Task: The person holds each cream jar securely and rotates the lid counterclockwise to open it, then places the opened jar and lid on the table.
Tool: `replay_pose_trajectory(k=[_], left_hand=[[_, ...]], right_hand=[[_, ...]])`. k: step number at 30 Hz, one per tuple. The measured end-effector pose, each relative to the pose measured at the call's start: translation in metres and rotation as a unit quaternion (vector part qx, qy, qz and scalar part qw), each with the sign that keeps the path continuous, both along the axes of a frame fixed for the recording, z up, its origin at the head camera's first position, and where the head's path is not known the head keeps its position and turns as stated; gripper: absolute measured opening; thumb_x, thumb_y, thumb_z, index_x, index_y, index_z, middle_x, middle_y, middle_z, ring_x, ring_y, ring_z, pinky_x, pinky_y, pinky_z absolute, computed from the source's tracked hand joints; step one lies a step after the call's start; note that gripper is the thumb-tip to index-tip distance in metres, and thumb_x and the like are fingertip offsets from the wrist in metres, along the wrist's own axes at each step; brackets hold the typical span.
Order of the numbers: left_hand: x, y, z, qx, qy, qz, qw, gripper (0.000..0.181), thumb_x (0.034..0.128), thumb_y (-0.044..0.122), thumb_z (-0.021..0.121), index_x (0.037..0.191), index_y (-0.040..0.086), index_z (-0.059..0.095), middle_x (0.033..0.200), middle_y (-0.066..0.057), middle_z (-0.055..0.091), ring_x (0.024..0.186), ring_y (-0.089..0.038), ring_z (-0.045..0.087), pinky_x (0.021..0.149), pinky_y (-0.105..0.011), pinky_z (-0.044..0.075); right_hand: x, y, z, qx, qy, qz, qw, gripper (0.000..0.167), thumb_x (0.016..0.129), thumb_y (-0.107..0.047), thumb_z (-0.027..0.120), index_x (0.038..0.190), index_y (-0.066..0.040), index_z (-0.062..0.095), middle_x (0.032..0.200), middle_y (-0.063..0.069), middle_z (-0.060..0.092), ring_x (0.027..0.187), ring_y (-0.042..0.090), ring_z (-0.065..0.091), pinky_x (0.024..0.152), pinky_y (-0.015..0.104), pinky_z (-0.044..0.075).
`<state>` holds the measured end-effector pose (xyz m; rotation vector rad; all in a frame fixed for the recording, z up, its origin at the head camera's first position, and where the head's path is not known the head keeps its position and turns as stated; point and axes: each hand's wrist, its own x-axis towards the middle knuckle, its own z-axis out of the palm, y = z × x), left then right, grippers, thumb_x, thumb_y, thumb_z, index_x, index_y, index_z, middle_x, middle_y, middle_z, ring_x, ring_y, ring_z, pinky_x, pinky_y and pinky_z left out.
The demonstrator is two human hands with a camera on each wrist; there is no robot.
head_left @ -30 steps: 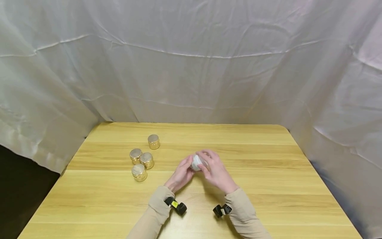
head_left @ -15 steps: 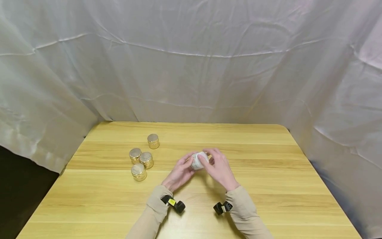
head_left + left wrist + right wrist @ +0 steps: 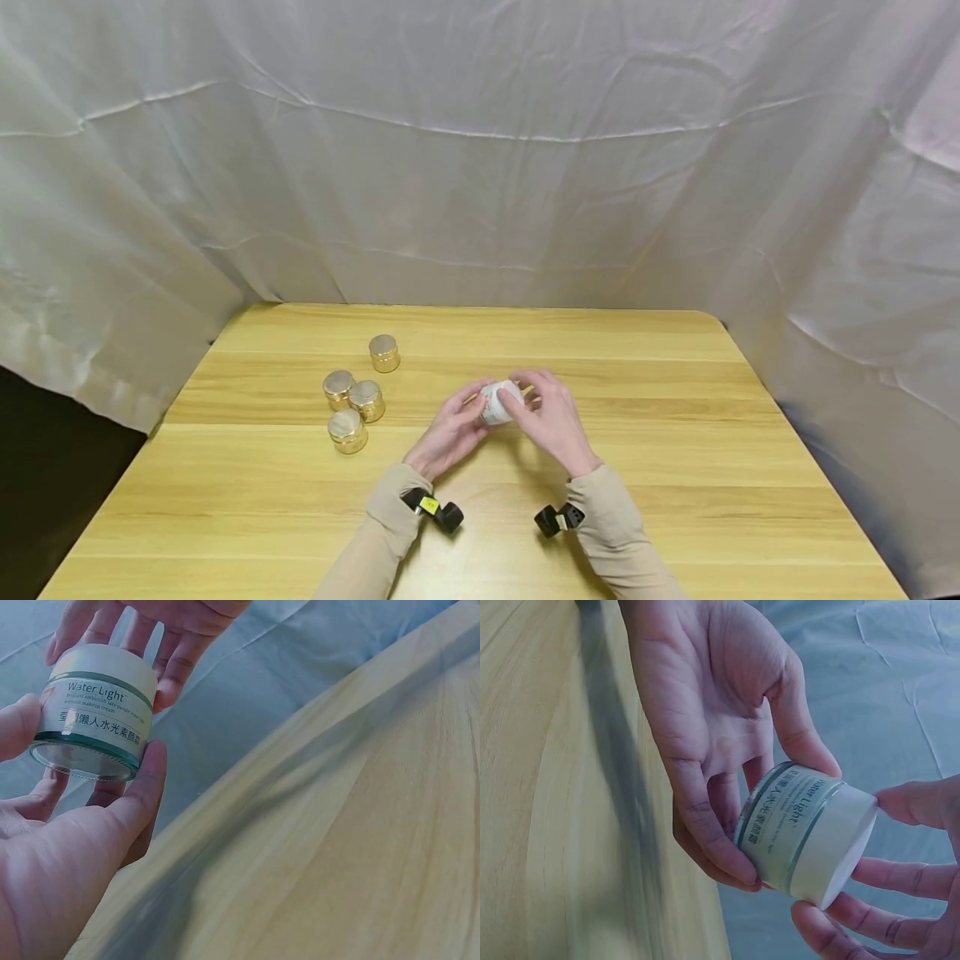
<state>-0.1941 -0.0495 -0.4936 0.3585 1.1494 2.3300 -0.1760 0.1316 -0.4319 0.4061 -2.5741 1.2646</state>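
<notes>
A cream jar is held tilted above the table between both hands. In the left wrist view the jar body bears a "Water Light" label, with a clear base below and a white lid on top. My left hand grips the body near its base, thumb on one side and fingers on the other. With thumb and spread fingers, my right hand pinches the edge of the lid, as the right wrist view shows.
Several gold round jars stand on the left of the wooden table: a lone jar farther back and a cluster nearer. A grey curtain hangs behind and along the sides.
A second ago my right hand covered more of the jar; its fingers have since shifted right, leaving more of the white jar showing. In the last half second almost nothing moved.
</notes>
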Motion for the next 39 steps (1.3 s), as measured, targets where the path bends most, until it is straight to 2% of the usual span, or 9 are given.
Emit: replay_pose_trajectory(k=[7, 12, 15, 17, 24, 28, 30, 35, 39], left_hand=[[0.0008, 0.0001, 0.0001, -0.002, 0.000, -0.005, 1.0000, 0.048, 0.1066, 0.019, 0.047, 0.150, 0.007, 0.032, 0.137, -0.004, 0.040, 0.121, -0.013, 0.049, 0.108, -0.024, 0.048], [0.0001, 0.0016, 0.0013, -0.005, -0.012, -0.007, 0.9999, 0.049, 0.1077, 0.017, 0.042, 0.152, 0.004, 0.027, 0.142, -0.008, 0.036, 0.125, -0.016, 0.047, 0.112, -0.028, 0.048], [-0.0007, 0.0018, 0.0010, -0.011, -0.016, -0.008, 0.9998, 0.050, 0.1082, 0.016, 0.040, 0.154, 0.003, 0.024, 0.146, -0.010, 0.033, 0.128, -0.017, 0.047, 0.114, -0.031, 0.047], [-0.0010, 0.0013, 0.0006, -0.014, -0.015, -0.007, 0.9998, 0.052, 0.1084, 0.016, 0.039, 0.155, 0.002, 0.021, 0.148, -0.012, 0.032, 0.129, -0.017, 0.046, 0.116, -0.032, 0.046], [-0.0009, 0.0005, 0.0007, -0.013, -0.015, -0.003, 0.9998, 0.053, 0.1081, 0.018, 0.041, 0.155, 0.002, 0.021, 0.150, -0.012, 0.031, 0.130, -0.018, 0.046, 0.116, -0.033, 0.046], [0.0002, 0.0003, 0.0013, -0.012, -0.014, -0.004, 0.9998, 0.054, 0.1078, 0.019, 0.043, 0.155, 0.002, 0.022, 0.150, -0.012, 0.031, 0.130, -0.018, 0.046, 0.114, -0.031, 0.047], [0.0006, 0.0000, 0.0015, -0.012, -0.011, -0.006, 0.9999, 0.055, 0.1075, 0.019, 0.044, 0.155, 0.003, 0.022, 0.149, -0.012, 0.032, 0.129, -0.017, 0.046, 0.114, -0.031, 0.047], [0.0007, 0.0000, 0.0017, -0.011, -0.010, -0.008, 0.9999, 0.052, 0.1081, 0.019, 0.042, 0.154, 0.003, 0.023, 0.147, -0.011, 0.032, 0.128, -0.017, 0.047, 0.114, -0.030, 0.048], [0.0000, 0.0005, 0.0005, -0.012, -0.009, -0.008, 0.9999, 0.053, 0.1085, 0.019, 0.041, 0.154, 0.002, 0.022, 0.148, -0.013, 0.031, 0.128, -0.017, 0.047, 0.113, -0.029, 0.048]], right_hand=[[0.0003, 0.0027, -0.0007, -0.008, 0.011, 0.028, 0.9995, 0.033, 0.088, -0.018, 0.074, 0.115, 0.000, 0.070, 0.109, 0.018, 0.069, 0.083, 0.028, 0.070, 0.069, 0.030, 0.061], [0.0007, 0.0037, -0.0007, 0.000, 0.019, 0.046, 0.9988, 0.035, 0.087, -0.015, 0.075, 0.118, -0.001, 0.069, 0.115, 0.019, 0.068, 0.090, 0.033, 0.070, 0.077, 0.040, 0.061], [0.0009, 0.0034, -0.0009, 0.000, 0.011, 0.045, 0.9989, 0.037, 0.087, -0.015, 0.074, 0.121, -0.002, 0.067, 0.119, 0.019, 0.067, 0.096, 0.035, 0.069, 0.083, 0.049, 0.061], [0.0009, 0.0032, -0.0013, 0.005, 0.004, 0.034, 0.9994, 0.039, 0.088, -0.019, 0.074, 0.123, -0.002, 0.067, 0.120, 0.019, 0.066, 0.096, 0.034, 0.069, 0.083, 0.050, 0.061], [0.0014, 0.0026, -0.0015, 0.016, -0.014, 0.003, 0.9998, 0.039, 0.091, -0.027, 0.073, 0.119, -0.001, 0.068, 0.111, 0.018, 0.068, 0.078, 0.021, 0.067, 0.067, 0.028, 0.059], [0.0017, 0.0027, -0.0016, 0.010, -0.019, 0.005, 0.9998, 0.038, 0.089, -0.026, 0.074, 0.118, -0.001, 0.069, 0.110, 0.017, 0.069, 0.077, 0.019, 0.066, 0.065, 0.025, 0.058], [0.0018, 0.0030, -0.0014, 0.007, -0.016, 0.011, 0.9998, 0.038, 0.089, -0.025, 0.075, 0.118, -0.002, 0.069, 0.111, 0.016, 0.069, 0.079, 0.021, 0.067, 0.067, 0.029, 0.059], [0.0015, 0.0050, -0.0010, 0.002, -0.011, 0.040, 0.9991, 0.039, 0.087, -0.019, 0.076, 0.121, -0.002, 0.067, 0.114, 0.018, 0.068, 0.088, 0.031, 0.069, 0.077, 0.048, 0.062], [0.0009, 0.0057, -0.0015, -0.004, -0.019, 0.046, 0.9987, 0.041, 0.088, -0.019, 0.075, 0.124, -0.001, 0.066, 0.118, 0.019, 0.066, 0.095, 0.035, 0.069, 0.084, 0.054, 0.061]])
